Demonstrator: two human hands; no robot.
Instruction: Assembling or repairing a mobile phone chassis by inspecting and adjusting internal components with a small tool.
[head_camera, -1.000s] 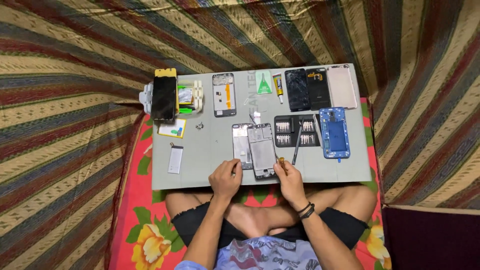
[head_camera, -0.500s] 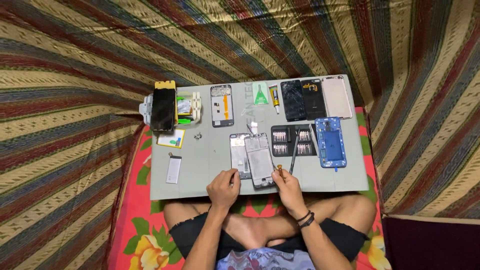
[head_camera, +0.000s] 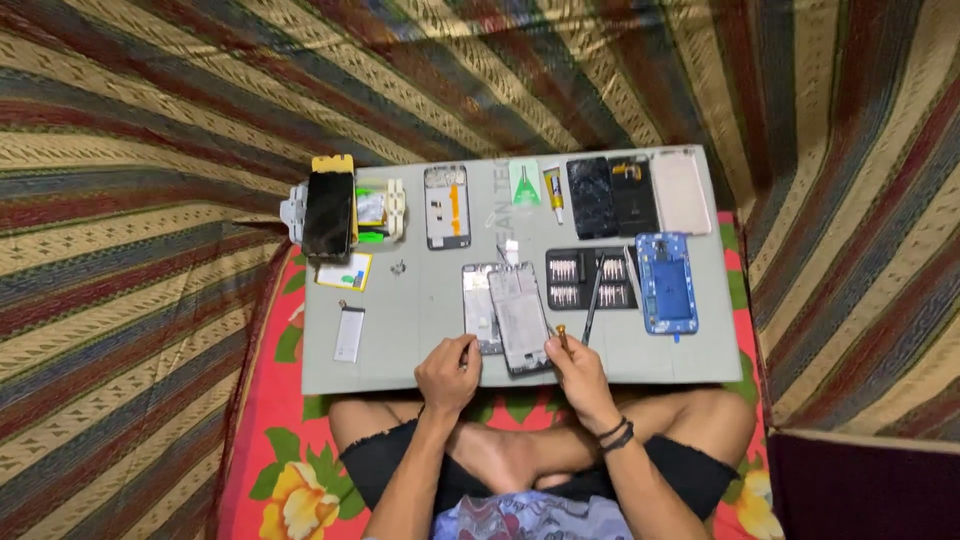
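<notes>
Left hand (head_camera: 447, 372) has slid in to pinch the phone frame (head_camera: 518, 318) at its 7 o'clock corner, mid-worktop (head_camera: 420, 340). Right hand (head_camera: 578, 372) has drawn back toward 5 o'clock, fingers closed on a small screwdriver (head_camera: 561, 331). Frame looks steadied for screw work.

Board (head_camera: 420, 360) lying across person's lap, mid-frame. Opened phone frame (head_camera: 520, 318) sitting at board's lower centre, second frame (head_camera: 479, 305) touching its left side. Left hand (head_camera: 447, 373) resting at lower left of frames, right hand (head_camera: 575, 372) at lower right. Screwdriver bit tray (head_camera: 590, 279) lying right of frames; phone back shell (head_camera: 667, 283) lying right of tray. Battery (head_camera: 349, 334) lying at board's lower left. Row of phones and parts running along board's upper edge, clamped phone (head_camera: 328, 213) at upper left.
</notes>
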